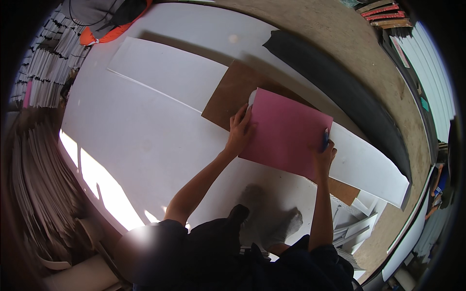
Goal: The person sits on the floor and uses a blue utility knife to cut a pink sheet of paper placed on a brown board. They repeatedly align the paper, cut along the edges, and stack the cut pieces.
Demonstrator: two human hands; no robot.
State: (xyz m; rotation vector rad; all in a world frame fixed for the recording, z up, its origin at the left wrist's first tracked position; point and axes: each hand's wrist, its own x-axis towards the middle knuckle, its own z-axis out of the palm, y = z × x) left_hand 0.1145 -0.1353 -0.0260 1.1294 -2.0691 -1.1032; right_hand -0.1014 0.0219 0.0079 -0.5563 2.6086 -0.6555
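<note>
A pink rectangular sheet lies over a brown board and a long white strip, which stick out from under it. My left hand grips the sheet's left edge, with fingers along the edge and the thumb over the pink surface. Beside those fingertips a small white rounded piece shows. At the sheet's right edge, my right hand is closed around a small blue tool; its tip is too small to make out.
A white table lies beneath everything, with a dark curved strip along its far right. White offcuts pile up at lower right. Stacked sheets stand at left. A grey and orange bundle rests at the far left corner.
</note>
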